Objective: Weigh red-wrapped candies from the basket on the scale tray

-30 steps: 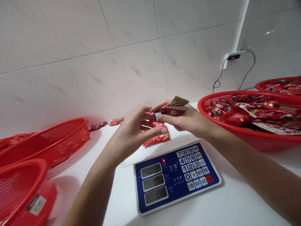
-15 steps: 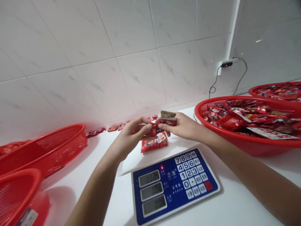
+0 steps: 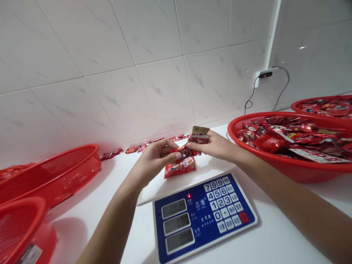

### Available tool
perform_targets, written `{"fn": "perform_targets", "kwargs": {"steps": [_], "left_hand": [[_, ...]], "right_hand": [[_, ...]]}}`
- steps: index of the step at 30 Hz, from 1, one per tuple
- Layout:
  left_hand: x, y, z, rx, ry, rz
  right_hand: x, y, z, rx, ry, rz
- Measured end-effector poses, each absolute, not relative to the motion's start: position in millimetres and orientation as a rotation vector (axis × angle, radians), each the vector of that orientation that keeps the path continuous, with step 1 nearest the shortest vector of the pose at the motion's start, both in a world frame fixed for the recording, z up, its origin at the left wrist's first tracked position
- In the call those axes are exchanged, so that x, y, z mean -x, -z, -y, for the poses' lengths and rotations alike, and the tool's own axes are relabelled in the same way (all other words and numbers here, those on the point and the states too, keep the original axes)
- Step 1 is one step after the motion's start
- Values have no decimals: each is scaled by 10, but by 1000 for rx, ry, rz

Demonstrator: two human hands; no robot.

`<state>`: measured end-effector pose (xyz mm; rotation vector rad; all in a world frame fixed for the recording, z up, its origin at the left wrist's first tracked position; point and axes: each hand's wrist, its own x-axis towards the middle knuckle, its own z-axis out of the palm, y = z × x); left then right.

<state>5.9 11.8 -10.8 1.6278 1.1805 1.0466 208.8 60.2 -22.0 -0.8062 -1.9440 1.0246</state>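
Over the weighing pan, my left hand (image 3: 163,156) pinches one end of a small red candy (image 3: 184,150) in a shiny wrapper. My right hand (image 3: 210,146) is closed on a red packet with a gold crimped end (image 3: 200,136), and its thumb also touches the candy's right side. Beneath the hands, a red snack packet (image 3: 180,169) lies on the white pan (image 3: 156,189) of a digital scale. The scale's blue panel (image 3: 205,220) faces me, with lit number displays on its left and a keypad on its right.
A red basket (image 3: 275,163) heaped with wrapped candies stands to the right, with another filled basket (image 3: 316,104) behind it. Red baskets (image 3: 82,176) stand at the left. Wrapped candies (image 3: 111,154) lie in a row along the tiled wall. A cable (image 3: 249,104) hangs from a socket strip.
The candy between my hands has turned so more of its printed face shows. My right hand, with the gold-ended packet, has shifted slightly right; my left hand has moved slightly down.
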Motion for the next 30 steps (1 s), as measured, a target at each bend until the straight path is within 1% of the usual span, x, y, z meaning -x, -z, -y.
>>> {"fn": "perform_targets", "kwargs": {"steps": [6,9,11,13,16,19,22,25,27,30], "left_hand": [[-93,104,-109,-1900,-1068,-1314],[-81,107,-94,-2228,-1203,-1500],[-74,118,-85,-2572,-1275,-1582],[-77,131,-78,-2884,-1272,-1567],[-104,139,-74,-3090,-1205,-1455],[-133,136,-81,-2962,-1191,-1313],[-135,138,-102,-2513,-1280,-1416],[-110,145,-127,-2136,-989,-1503],[-94,141,-135,-2070,-813,-1470],[-77,108,-128,-2099,-851,-1496]], "right_hand": [[-2075,259,-635,802,-1049,1931],[-2104,259,-686,904,-1079,1896],[-2126,267,-724,927,-1157,1859],[-2142,286,-753,914,-1272,1834],[-2142,322,-766,831,-1433,1820],[-2119,331,-742,784,-1394,1791],[-2091,303,-696,814,-1289,1781],[-2062,267,-649,862,-1237,1774],[-2047,257,-632,877,-1199,1782],[-2044,265,-647,892,-1189,1791]]}}
